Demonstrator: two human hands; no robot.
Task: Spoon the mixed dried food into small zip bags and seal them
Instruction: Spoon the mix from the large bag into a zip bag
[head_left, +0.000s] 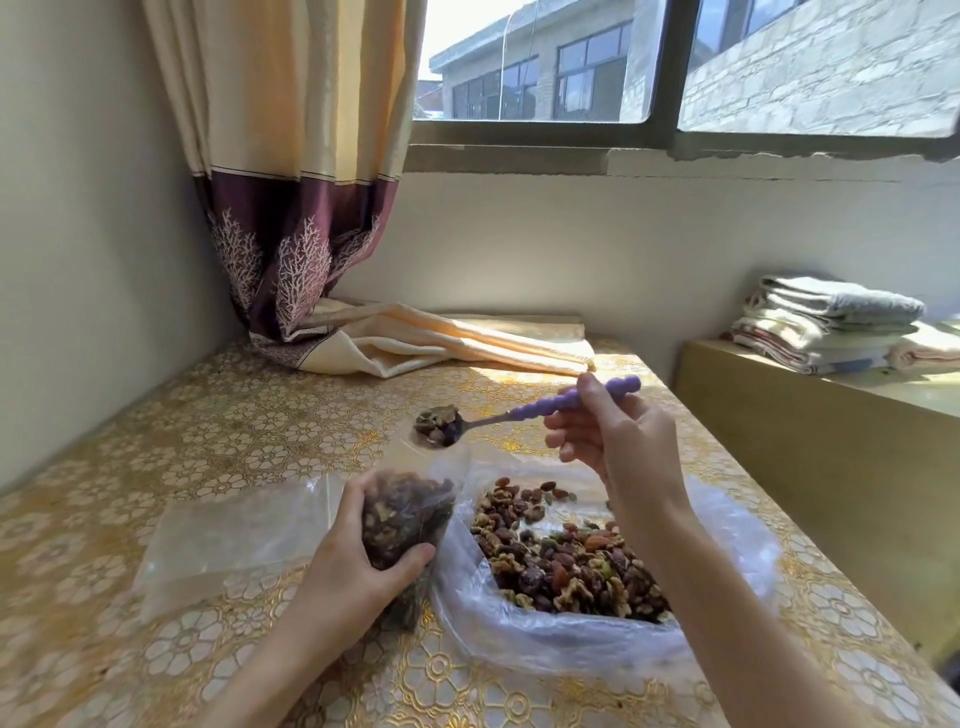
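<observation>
Home room; curtain (291, 171) by window (675, 67), floral tablecloth (208, 457), folded towels (826, 322)

Both bare forearms are extended forward from the lower edge of the view, the left hand (358, 561) being curled with fingers and thumb wrapped round a held object, the right hand (618, 441) being raised higher and further forward, its thumb and fingers pinched on a handle.
</observation>
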